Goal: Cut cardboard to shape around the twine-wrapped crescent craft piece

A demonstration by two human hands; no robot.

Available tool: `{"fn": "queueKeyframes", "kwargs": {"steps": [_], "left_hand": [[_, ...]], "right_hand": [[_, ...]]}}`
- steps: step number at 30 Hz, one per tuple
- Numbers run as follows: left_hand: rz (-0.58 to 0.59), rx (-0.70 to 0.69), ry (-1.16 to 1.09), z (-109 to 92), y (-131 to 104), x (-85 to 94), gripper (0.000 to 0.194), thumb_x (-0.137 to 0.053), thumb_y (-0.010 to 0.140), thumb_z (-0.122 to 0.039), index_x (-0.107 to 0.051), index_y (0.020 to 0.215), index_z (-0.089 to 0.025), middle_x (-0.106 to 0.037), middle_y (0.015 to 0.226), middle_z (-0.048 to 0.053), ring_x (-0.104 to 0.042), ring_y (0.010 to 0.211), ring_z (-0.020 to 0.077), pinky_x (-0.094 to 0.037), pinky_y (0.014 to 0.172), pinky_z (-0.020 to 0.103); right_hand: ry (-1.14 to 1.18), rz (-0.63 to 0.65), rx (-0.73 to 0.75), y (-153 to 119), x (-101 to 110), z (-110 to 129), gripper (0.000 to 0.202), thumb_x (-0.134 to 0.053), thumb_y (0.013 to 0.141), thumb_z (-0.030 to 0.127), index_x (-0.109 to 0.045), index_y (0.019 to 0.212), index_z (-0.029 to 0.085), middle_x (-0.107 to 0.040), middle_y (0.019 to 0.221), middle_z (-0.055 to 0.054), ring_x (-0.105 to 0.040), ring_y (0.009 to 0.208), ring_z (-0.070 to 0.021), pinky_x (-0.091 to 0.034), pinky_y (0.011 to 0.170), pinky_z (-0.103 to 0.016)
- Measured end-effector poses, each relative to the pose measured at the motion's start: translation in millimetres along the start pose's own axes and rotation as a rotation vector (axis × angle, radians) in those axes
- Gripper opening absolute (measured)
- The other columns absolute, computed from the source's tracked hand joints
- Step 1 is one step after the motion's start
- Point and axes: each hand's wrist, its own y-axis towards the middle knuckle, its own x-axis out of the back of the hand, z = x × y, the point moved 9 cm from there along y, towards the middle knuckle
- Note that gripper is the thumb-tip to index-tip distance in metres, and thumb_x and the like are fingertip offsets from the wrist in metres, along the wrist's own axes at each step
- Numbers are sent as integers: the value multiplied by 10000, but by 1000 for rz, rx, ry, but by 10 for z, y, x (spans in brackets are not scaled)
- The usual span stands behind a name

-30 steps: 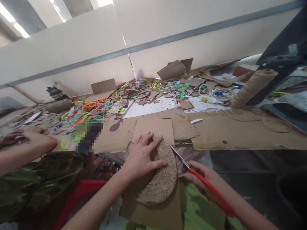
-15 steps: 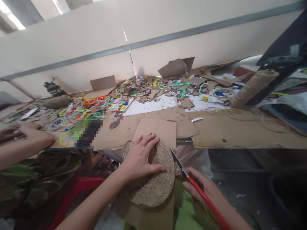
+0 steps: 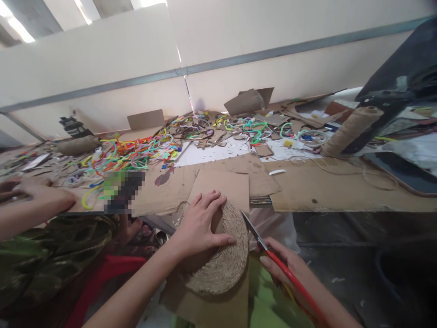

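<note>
My left hand (image 3: 201,223) lies with spread fingers on a round coil of jute rope (image 3: 235,248), pressing it against a cardboard sheet (image 3: 221,184). The coil is wound in tight rings, with a gap near the middle under my palm. My right hand (image 3: 285,269) is closed round a pair of scissors (image 3: 294,279) with long red handles. Their blades look closed, and the tip points up and left, beside the right edge of the coil. Whether the tip touches the coil or the cardboard, I cannot tell.
A cardboard-covered table (image 3: 317,182) holds tangled coloured pipe cleaners (image 3: 136,152), cardboard scraps and a standing twine spool (image 3: 353,132). A second spool (image 3: 78,145) lies at left. Another person's hand (image 3: 37,193) rests on the table's left edge. A red chair (image 3: 105,278) stands below.
The view has shifted slightly. Both hands, the coil and the scissors keep almost the same places relative to each other.
</note>
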Motion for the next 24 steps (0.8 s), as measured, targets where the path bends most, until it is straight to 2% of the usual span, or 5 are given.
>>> {"fn": "queueKeyframes", "kwargs": {"steps": [3,8,13,17,24], "left_hand": [[-1,4,-1,4,5,-3,1001,-736,763,-741,-424,1550,-207,-399,1653,162,-340,1545,323,-192,1290,556],[8,23,-7,6,-6,-1,1023,-738,744,-759,-429,1551,-213,-400,1655,153,-349,1541,328,-196,1291,557],[23,23,6,-20,-75,-26,1027,-714,751,-779,-422,1560,-219,-391,1662,141,-334,1549,320,-193,1294,551],[13,23,10,-29,-108,-34,1025,-724,752,-765,-417,1564,-220,-391,1663,139,-327,1552,319,-189,1296,553],[14,28,-5,-43,-100,-31,1023,-743,747,-744,-430,1559,-205,-400,1654,155,-332,1547,343,-193,1290,577]], "right_hand": [[-13,39,-28,-11,-21,-45,605,-604,830,809,-567,1025,237,-378,614,100,-337,489,-100,-296,455,-222],[-37,27,-9,-70,-38,37,518,-592,886,738,-576,1033,241,-449,705,59,-393,573,-124,-376,529,-241],[18,37,-23,-200,-117,15,548,-610,852,769,-603,1000,242,-419,697,58,-355,573,-124,-338,524,-244],[46,-20,-20,-238,-98,-83,606,-621,810,810,-605,987,231,-343,633,84,-296,544,-112,-261,496,-238],[-69,5,78,-131,-41,75,419,-633,893,652,-641,1013,250,-547,726,14,-524,661,-178,-444,589,-258]]}}
